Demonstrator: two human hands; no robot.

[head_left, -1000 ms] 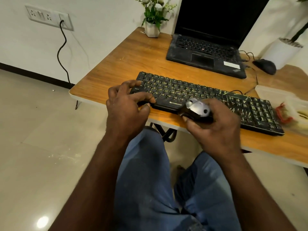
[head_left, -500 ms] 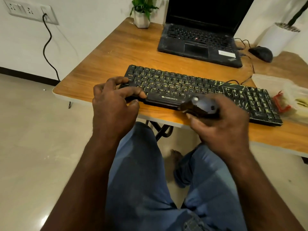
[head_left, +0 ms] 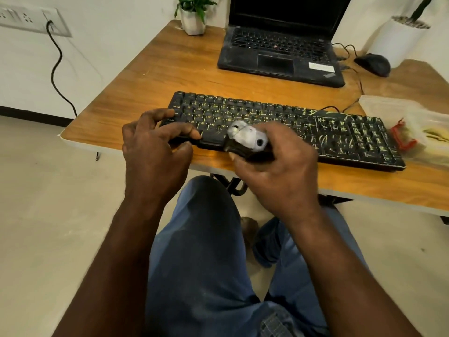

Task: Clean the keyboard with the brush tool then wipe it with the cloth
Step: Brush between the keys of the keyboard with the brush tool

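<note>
As seen from the head camera, the person is seated, with knees in blue jeans at the near edge of view and both forearms reaching forward over them to a wooden table. Left hand: knuckles up, fingers curled onto the keys at the near left corner of the keyboard, thumb laid along its near edge, so the corner is gripped between them. Right hand: back of hand up, fingers wrapped closed round the brush tool, thumb below it. The tool shows a pale grey top and a dark lower part; it sits over the near edge of the keyboard, left of centre, just right of the left thumb. Whether the bristles touch the keys cannot be told. The keyboard is black with yellowish markings and lies across the near part of the table, its right end just beside a clear plastic bag with red and yellow contents. Farther back stands an open black laptop, screen dark, with a dark mouse to its right. At the far edge are a small potted plant on the left and a white pot on the right. On the far left wall, a black cable hangs from a socket plate.
</note>
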